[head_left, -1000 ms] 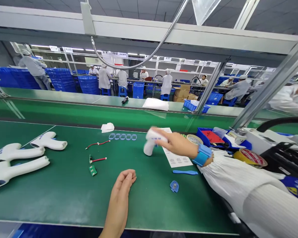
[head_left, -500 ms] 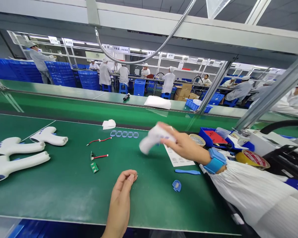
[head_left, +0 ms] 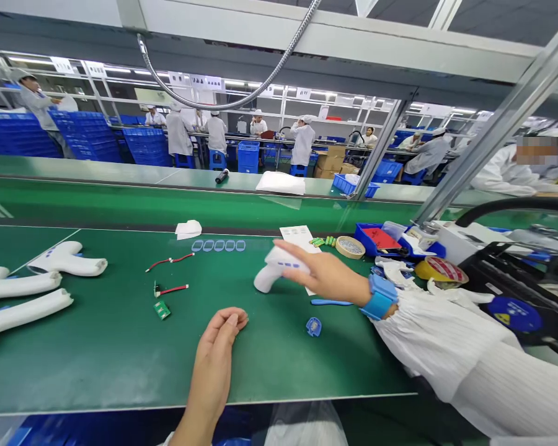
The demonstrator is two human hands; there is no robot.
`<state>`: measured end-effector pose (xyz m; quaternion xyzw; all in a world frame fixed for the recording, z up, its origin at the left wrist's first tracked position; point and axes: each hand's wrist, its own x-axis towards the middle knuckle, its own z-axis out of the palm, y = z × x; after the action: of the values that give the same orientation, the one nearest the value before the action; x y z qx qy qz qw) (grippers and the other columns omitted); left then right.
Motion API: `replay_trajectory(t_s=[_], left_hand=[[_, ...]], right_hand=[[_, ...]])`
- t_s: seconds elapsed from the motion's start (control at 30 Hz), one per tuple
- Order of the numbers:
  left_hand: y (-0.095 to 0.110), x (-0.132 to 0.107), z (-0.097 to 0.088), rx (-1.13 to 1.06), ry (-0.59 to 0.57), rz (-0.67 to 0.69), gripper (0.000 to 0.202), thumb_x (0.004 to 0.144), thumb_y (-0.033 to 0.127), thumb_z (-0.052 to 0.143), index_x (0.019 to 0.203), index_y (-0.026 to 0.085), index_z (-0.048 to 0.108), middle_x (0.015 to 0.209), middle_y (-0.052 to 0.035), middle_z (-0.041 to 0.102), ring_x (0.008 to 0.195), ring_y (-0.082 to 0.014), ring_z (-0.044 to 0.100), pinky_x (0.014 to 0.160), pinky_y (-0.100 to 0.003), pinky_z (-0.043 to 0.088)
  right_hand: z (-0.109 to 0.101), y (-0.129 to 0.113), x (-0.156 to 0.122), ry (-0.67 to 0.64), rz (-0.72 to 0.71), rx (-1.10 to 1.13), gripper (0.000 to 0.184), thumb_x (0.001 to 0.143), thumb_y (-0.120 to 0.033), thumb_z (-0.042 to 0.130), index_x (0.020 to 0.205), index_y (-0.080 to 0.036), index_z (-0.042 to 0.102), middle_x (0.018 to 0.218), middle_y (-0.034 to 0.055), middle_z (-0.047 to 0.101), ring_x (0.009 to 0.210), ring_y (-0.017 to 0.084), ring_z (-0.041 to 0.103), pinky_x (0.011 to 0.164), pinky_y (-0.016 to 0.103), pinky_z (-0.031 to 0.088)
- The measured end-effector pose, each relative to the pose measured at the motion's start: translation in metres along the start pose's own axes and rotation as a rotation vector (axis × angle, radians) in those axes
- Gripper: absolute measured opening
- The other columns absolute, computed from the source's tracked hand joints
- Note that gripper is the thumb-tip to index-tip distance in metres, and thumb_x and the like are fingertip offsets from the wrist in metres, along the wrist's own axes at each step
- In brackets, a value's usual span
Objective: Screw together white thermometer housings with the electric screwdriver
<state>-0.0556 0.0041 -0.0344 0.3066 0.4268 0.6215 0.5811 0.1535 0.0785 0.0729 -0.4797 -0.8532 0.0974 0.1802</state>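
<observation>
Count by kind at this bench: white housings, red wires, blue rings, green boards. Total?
White housings: 4, one of them in the right hand
Red wires: 2
Blue rings: 5
Green circuit board: 1
Total: 12

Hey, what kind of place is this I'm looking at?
Most likely a factory assembly line for small electronics. The right hand holds a white gun-shaped casing at a long green bench with a circuit board and wires; behind stand stacked blue crates and workers in white coats.
</observation>
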Motion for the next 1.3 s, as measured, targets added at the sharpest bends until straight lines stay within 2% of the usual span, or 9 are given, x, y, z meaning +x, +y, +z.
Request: replay_trajectory(t_s=[0.13, 0.3, 0.4, 0.53, 0.7, 0.87, 1.0, 1.13, 1.3], left_hand=[[0.006, -0.002, 0.009, -0.089, -0.22, -0.219, 0.035, 0.076, 0.044, 0.066, 0.091, 0.013, 0.067, 0.09, -0.0087, 0.065, 0.091, -0.0214, 0.058, 0.088, -0.032, 0.046], [0.025, -0.002, 0.035, -0.415, -0.335, -0.493, 0.05, 0.09, 0.051, 0.038, 0.097, 0.01, 0.065, 0.094, -0.0138, 0.066, 0.088, -0.022, 0.062, 0.083, -0.034, 0.05], [0.03, 0.0, 0.046, -0.476, -0.354, -0.509, 0.045, 0.093, 0.045, 0.036, 0.097, 0.012, 0.065, 0.092, -0.0119, 0.066, 0.081, -0.0192, 0.063, 0.076, -0.031, 0.052], [0.019, 0.001, 0.042, -0.353, -0.362, -0.542, 0.044, 0.092, 0.044, 0.038, 0.102, 0.009, 0.064, 0.092, -0.0141, 0.066, 0.08, -0.0213, 0.064, 0.075, -0.033, 0.053], [0.001, -0.003, 0.027, -0.285, -0.242, -0.551, 0.033, 0.093, 0.029, 0.041, 0.087, 0.01, 0.067, 0.077, -0.0091, 0.066, 0.069, -0.0161, 0.063, 0.07, -0.029, 0.053], [-0.001, -0.011, 0.021, -0.31, -0.215, -0.473, 0.029, 0.092, 0.025, 0.044, 0.082, 0.011, 0.067, 0.074, -0.0072, 0.064, 0.066, -0.0142, 0.061, 0.067, -0.026, 0.053], [-0.002, -0.011, 0.022, -0.321, -0.21, -0.467, 0.027, 0.091, 0.025, 0.045, 0.081, 0.01, 0.066, 0.074, -0.0076, 0.064, 0.067, -0.0146, 0.061, 0.067, -0.027, 0.052], [0.0, -0.011, 0.025, -0.31, -0.213, -0.47, 0.028, 0.091, 0.026, 0.045, 0.083, 0.009, 0.066, 0.076, -0.0088, 0.064, 0.068, -0.0155, 0.061, 0.068, -0.027, 0.052], [0.017, -0.01, 0.037, -0.456, -0.208, -0.563, 0.042, 0.092, 0.041, 0.04, 0.095, 0.007, 0.064, 0.089, -0.015, 0.065, 0.079, -0.0217, 0.064, 0.074, -0.033, 0.053]], right_hand=[[-0.004, -0.015, -0.016, -0.031, -0.047, 0.067, 0.056, 0.092, -0.04, 0.044, 0.142, -0.03, 0.021, 0.084, 0.001, 0.067, 0.061, 0.02, 0.059, 0.055, 0.028, 0.043], [0.005, -0.038, -0.046, 0.054, -0.232, 0.066, 0.059, 0.091, -0.039, 0.046, 0.142, -0.027, 0.018, 0.123, 0.0096, 0.056, 0.097, 0.027, 0.06, 0.077, 0.037, 0.049], [0.008, -0.041, -0.056, 0.072, -0.275, 0.066, 0.055, 0.092, -0.038, 0.044, 0.141, -0.026, 0.021, 0.121, 0.0109, 0.057, 0.099, 0.028, 0.059, 0.08, 0.039, 0.048], [-0.005, -0.032, -0.044, 0.079, -0.04, 0.12, 0.058, 0.09, -0.04, 0.047, 0.141, -0.024, 0.024, 0.102, 0.0082, 0.065, 0.081, 0.025, 0.064, 0.068, 0.033, 0.049], [-0.016, -0.007, -0.009, 0.298, 0.001, 0.224, 0.059, 0.091, -0.042, 0.044, 0.142, -0.026, 0.019, 0.096, 0.0035, 0.065, 0.07, 0.018, 0.061, 0.065, 0.028, 0.047], [-0.006, 0.004, 0.008, 0.063, -0.04, 0.029, 0.055, 0.086, -0.04, 0.053, 0.137, -0.026, 0.035, 0.089, 0.0046, 0.067, 0.071, 0.022, 0.062, 0.063, 0.029, 0.044], [-0.007, 0.003, 0.008, 0.148, 0.002, 0.063, 0.053, 0.093, -0.044, 0.039, 0.141, -0.026, 0.025, 0.078, 0.0019, 0.065, 0.059, 0.018, 0.057, 0.058, 0.026, 0.041], [-0.006, -0.004, 0.001, -0.04, -0.049, -0.044, 0.057, 0.089, -0.039, 0.051, 0.14, -0.025, 0.029, 0.075, 0.0028, 0.065, 0.062, 0.021, 0.058, 0.057, 0.027, 0.041], [0.003, -0.033, -0.034, 0.001, -0.226, -0.001, 0.059, 0.09, -0.04, 0.05, 0.141, -0.029, 0.024, 0.097, 0.0064, 0.064, 0.08, 0.023, 0.061, 0.069, 0.031, 0.045]])
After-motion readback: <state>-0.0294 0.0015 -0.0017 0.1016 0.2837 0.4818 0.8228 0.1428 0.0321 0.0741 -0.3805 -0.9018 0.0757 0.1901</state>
